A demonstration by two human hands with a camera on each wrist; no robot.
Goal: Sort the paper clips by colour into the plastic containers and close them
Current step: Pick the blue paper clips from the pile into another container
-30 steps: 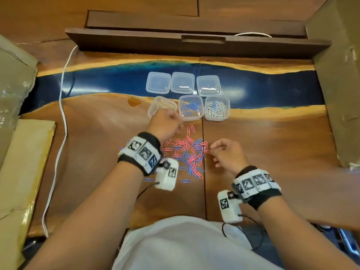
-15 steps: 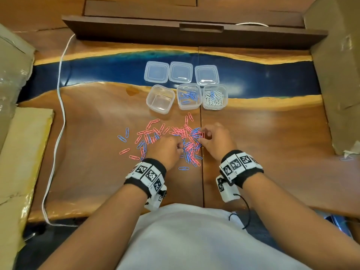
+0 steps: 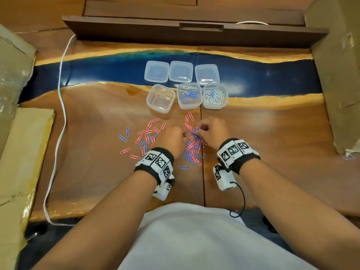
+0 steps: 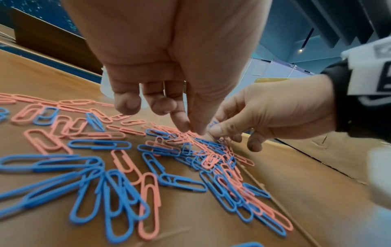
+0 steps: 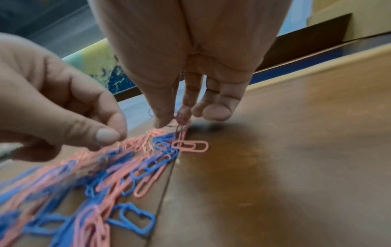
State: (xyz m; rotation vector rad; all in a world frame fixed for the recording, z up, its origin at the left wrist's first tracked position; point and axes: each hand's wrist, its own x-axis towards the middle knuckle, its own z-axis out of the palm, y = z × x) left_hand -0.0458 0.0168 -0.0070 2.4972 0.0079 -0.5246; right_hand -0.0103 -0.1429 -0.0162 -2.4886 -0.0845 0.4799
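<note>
Pink and blue paper clips point(image 3: 191, 148) lie mixed in a pile on the wooden table point(image 3: 263, 143), and more are scattered to its left. Behind them stand three open plastic containers: the left one point(image 3: 160, 98) looks empty, the middle one point(image 3: 190, 95) holds blue clips, the right one point(image 3: 215, 96) white clips. Three lids point(image 3: 180, 71) lie in a row behind those. My left hand point(image 3: 184, 135) pinches thumb and forefinger point(image 4: 195, 129) on a pink clip atop the pile. My right hand point(image 3: 196, 129) pinches blue clips point(image 5: 176, 117) at the pile's far edge.
A white cable point(image 3: 58, 114) runs down the table's left side. Cardboard boxes stand at the left point(image 3: 11, 75) and right point(image 3: 339, 75). A dark wooden ledge point(image 3: 194, 34) crosses the back. One stray clip point(image 3: 347, 157) lies by the right box.
A second ago my left hand was up at the left container, which was tilted. It has come back to the pile and the container stands upright. My right hand moved left onto the pile.
</note>
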